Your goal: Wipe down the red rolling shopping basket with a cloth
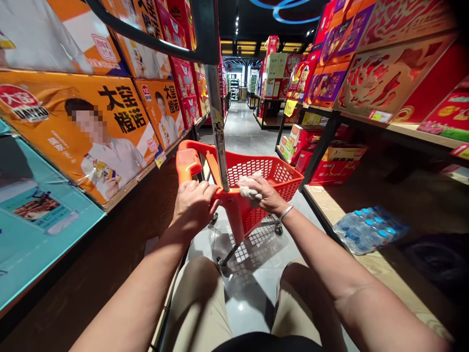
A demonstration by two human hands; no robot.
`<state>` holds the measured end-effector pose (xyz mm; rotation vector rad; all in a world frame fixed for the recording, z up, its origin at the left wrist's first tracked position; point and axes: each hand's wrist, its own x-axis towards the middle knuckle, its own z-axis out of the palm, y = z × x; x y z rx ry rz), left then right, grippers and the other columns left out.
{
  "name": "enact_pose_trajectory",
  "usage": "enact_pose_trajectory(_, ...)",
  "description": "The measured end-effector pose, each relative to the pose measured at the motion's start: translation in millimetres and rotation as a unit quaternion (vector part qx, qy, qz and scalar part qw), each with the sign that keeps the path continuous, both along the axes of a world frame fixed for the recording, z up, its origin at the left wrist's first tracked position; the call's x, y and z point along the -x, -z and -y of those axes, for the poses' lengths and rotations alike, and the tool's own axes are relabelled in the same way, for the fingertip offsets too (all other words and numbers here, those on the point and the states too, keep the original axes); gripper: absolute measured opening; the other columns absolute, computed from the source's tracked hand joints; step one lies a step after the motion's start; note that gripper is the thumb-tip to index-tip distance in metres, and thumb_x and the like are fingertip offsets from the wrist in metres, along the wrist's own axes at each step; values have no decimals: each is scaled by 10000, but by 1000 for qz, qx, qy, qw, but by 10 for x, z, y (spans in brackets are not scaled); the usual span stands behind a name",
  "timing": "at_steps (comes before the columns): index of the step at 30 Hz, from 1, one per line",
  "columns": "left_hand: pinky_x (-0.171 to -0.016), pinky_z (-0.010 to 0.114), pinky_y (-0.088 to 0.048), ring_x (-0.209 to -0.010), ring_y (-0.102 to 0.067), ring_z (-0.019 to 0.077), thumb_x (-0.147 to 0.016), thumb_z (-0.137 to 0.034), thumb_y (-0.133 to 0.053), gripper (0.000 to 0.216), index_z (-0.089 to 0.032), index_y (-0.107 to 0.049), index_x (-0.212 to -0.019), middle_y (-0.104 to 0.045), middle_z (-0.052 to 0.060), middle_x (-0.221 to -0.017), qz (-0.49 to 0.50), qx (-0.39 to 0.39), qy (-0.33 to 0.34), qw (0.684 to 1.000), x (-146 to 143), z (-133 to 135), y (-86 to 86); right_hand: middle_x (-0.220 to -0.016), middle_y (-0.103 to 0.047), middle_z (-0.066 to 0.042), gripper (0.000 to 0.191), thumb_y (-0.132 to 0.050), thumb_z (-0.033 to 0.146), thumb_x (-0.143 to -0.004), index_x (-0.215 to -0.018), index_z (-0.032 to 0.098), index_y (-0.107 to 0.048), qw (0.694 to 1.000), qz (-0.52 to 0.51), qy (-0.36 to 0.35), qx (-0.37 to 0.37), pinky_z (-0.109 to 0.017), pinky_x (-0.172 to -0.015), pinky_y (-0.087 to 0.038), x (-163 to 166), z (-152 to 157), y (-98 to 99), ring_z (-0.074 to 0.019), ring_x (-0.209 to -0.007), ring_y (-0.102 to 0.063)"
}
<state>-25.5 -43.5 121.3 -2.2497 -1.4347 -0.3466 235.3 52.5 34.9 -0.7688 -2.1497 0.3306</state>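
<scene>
An orange-red plastic shopping cart (pixel 236 222) stands in front of my knees, its basket sides full of holes. My left hand (pixel 194 203) is closed around the cart's rim, just below its handle (pixel 188 159). A crumpled whitish cloth (pixel 251 188) is in my right hand (pixel 267 193), pressed against the rim on the right; a bracelet circles that wrist. Between the hands a worn metal pole (pixel 219 132) rises from the cart's edge to a black frame (pixel 205 34) at the top. The cart's wheels (pixel 278 229) show beneath the basket.
Orange drink cartons (pixel 88 132) are stacked close on the left, above a turquoise box (pixel 44 215). At right, a shelf (pixel 414 127) carries red and gold gift boxes; a wrapped pack of water bottles (pixel 370 230) lies lower down. The tiled aisle (pixel 240 120) runs ahead.
</scene>
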Motion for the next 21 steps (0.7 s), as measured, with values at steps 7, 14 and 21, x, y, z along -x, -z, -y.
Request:
enact_pose_trajectory(7,-932,493,-348,-983,-559,335,-1015,-391,-399,385,-180,-663,-1198,-695,123,-1081,17,0,-4,1000,-6,-17,13,-1291,-598,-154,447,-594,101,-808,-1239,179,-683,981,97,168,-6,-499,-1078,-383,-281,-37,58,-286,-1176,-522)
enact_pose_trajectory(14,-880,478,-345,-939,-580,326,-1009,-448,-400,406,-200,-711,-1091,-696,117,-986,46,-15,2,999,48,-102,71,-1484,-468,-92,558,-674,505,-902,-1419,313,-591,989,83,113,-38,-467,-1098,-354,543,367,-228,-319,-1258,-435)
enact_pose_trajectory(21,-908,441,-340,-927,-551,277,-1057,-451,-297,505,-175,-708,-1154,-703,104,-1026,30,11,6,999,132,-125,9,-1437,-550,-92,392,-524,262,-956,-1325,249,-655,979,103,177,-5,-459,-1072,-363,-36,31,84,-295,-1220,-467)
